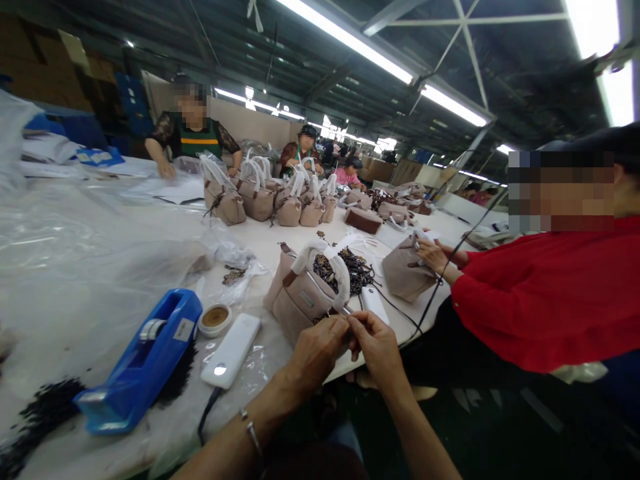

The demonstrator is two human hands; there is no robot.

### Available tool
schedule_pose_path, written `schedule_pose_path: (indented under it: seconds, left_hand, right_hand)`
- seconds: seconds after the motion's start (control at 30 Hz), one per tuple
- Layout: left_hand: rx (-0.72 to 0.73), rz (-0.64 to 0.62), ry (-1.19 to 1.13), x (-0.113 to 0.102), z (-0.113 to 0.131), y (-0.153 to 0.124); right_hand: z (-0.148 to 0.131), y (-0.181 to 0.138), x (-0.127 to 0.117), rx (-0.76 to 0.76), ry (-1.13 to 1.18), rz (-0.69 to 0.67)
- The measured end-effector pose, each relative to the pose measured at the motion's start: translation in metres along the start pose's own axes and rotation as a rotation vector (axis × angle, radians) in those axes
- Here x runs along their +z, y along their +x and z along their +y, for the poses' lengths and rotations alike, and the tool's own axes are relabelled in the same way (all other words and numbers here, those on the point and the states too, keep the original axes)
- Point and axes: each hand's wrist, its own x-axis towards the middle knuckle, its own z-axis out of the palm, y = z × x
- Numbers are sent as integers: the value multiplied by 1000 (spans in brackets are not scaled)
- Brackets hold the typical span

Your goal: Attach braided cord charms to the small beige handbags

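My fingers (336, 328) pinched together beside the bag (287, 300)
My left hand (315, 347) and right hand (380, 347) meet; what I pinch is too small to tell. The boxy beige bag stands on the white table (260, 241), its arched handle (343, 277) wrapped white.

A handbag factory workshop: rows of matching beige handbags (259, 204) crowd a white counter (257, 243) where several people (540, 300) work, beneath fluorescent tubes (345, 40) and metal roof struts (475, 67).
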Motion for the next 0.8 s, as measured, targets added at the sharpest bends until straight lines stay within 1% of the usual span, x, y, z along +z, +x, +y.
schedule_pose_path:
  seconds: [0.1,0.17,0.23,0.33,0.43,0.5,0.57,0.73,0.8]
  left_hand:
    - [-1,15,-42,1,1,-3]
    - [-69,51,-147,-2,4,-5]
    - [-203,91,-317,-8,8,-5]
    - [-469,142,-671,-18,10,-1]
    - [-677,202,-979,-24,5,5]
    - [-745,228,-1088,-26,0,7]
    - [-776,237,-1161,-27,-5,6]
    - [-767,294,-1334,-24,-13,3]
    - [-781,284,-1421,-22,-14,2]
  right_hand:
    - [0,0,-5,-29,-21,63]
    - [0,0,-8,-51,35,109]
    - [1,1,-9,-55,196,119]
    - [2,2,-4,-27,488,102]
    - [4,2,4,22,634,72]
    - [5,0,9,44,628,19]
    - [5,-1,13,48,556,-32]
    - [-1,-6,20,42,294,-77]
    - [-5,-8,23,17,223,-92]
